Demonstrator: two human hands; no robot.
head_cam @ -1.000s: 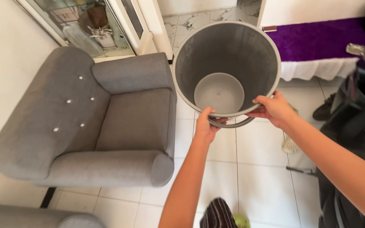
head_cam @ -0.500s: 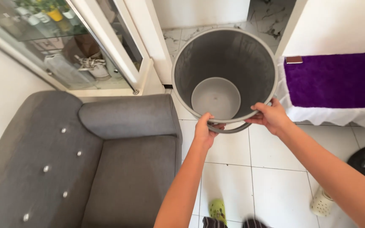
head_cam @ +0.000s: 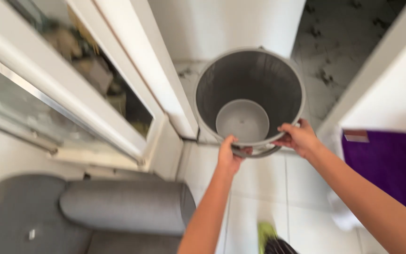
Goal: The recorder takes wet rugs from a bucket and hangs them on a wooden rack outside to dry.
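Both hands, left hand (head_cam: 230, 154) and right hand (head_cam: 298, 139), grip the empty grey bucket (head_cam: 250, 96) at its six-o'clock rim, carrying it; next needs steady footing toward the twelve-o'clock doorway (head_cam: 339, 42).

**A lived-in home, by the look of the furnishings**

This was a house, a sitting room by a doorway. A grey upholstered armchair (head_cam: 118, 211) with a buttoned back sat low on the left, on white floor tiles (head_cam: 259, 188). Beside it stood a white-framed glass cabinet (head_cam: 95, 94), its contents blurred. A purple cloth (head_cam: 391, 164) covered something at right, and marbled tiles (head_cam: 339, 47) ran on past the opening.
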